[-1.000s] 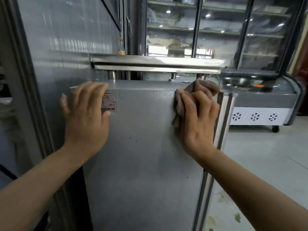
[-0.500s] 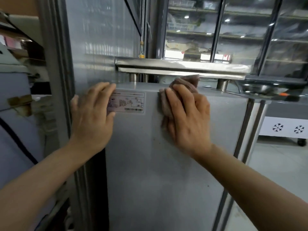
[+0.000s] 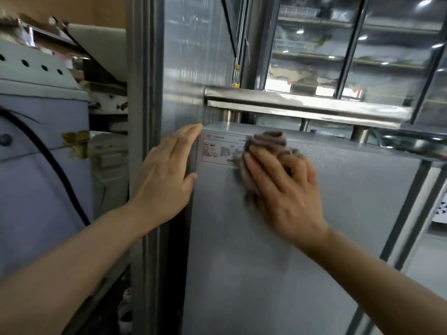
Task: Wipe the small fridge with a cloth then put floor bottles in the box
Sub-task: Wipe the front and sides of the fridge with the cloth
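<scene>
The right hand (image 3: 283, 189) is pressing a bunched cloth (image 3: 264, 143) flat against the small fridge (image 3: 266, 250), at about one o'clock from the middle, maybe rubbing over the label (image 3: 219, 149). The left hand (image 3: 167, 175), fingers straight, is lying on the fridge's edge at nine o'clock to steady it.

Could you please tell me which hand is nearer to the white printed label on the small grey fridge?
Right. The right hand presses the brown cloth over the white printed label's right edge; the left hand rests just left of it.
</scene>
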Available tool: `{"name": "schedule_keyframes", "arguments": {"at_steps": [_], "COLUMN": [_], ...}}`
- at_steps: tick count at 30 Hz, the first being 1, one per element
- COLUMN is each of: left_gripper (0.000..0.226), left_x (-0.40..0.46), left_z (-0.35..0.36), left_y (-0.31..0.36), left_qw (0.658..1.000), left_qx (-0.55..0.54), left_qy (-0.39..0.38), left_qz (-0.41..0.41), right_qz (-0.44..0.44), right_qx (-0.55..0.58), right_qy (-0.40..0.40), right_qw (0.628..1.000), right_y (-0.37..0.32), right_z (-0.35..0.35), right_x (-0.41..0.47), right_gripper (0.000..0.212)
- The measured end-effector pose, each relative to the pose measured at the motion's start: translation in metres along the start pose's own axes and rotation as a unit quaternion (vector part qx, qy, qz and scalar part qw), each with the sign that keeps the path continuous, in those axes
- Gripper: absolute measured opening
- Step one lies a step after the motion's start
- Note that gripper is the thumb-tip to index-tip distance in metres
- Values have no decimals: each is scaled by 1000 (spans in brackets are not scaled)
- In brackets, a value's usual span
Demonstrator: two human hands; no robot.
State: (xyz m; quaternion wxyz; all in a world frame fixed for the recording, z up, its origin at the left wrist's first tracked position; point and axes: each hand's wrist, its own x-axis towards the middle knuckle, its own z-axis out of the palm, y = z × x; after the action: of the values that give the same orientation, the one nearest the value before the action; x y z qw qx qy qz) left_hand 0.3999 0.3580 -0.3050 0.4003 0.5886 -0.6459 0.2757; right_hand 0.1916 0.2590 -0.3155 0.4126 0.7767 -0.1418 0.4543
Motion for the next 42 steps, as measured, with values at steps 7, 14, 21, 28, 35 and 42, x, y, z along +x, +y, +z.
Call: {"name": "schedule_keyframes", "arguments": {"at_steps": [7,14,21,28,35,42], "left_gripper": [92,77,70,65,64,63], "left_x": [-21,-46,-53,-73,-100,-122], "left_z": [5,-16,-20,-22,-24,-11], "left_y": [-3,-7,-11,-13,3,9], "left_qw": [994,990,987,983,984,980], "left_qx": [-93,-104,-109,-102,-89,-79], "left_qy": [-41,-55,25,37,13,-44], "left_qz": [-35,-73,-119,-146,-155,-176], "right_qz": [-24,-127,-22,-87,-206,-163], "right_qx": [60,67,33,23,45,18], "right_qy": [-36,-118,-52,-36,-232,-145], "right_qw": [997,983,998,995,949,976], "right_y": [-51,-64,-49,-56,-113,-83], "right_z": [30,17,21,32,46,17], "right_x": [-19,-27,86,72,-46,-59], "right_gripper": [50,48,35,21,31,55]}}
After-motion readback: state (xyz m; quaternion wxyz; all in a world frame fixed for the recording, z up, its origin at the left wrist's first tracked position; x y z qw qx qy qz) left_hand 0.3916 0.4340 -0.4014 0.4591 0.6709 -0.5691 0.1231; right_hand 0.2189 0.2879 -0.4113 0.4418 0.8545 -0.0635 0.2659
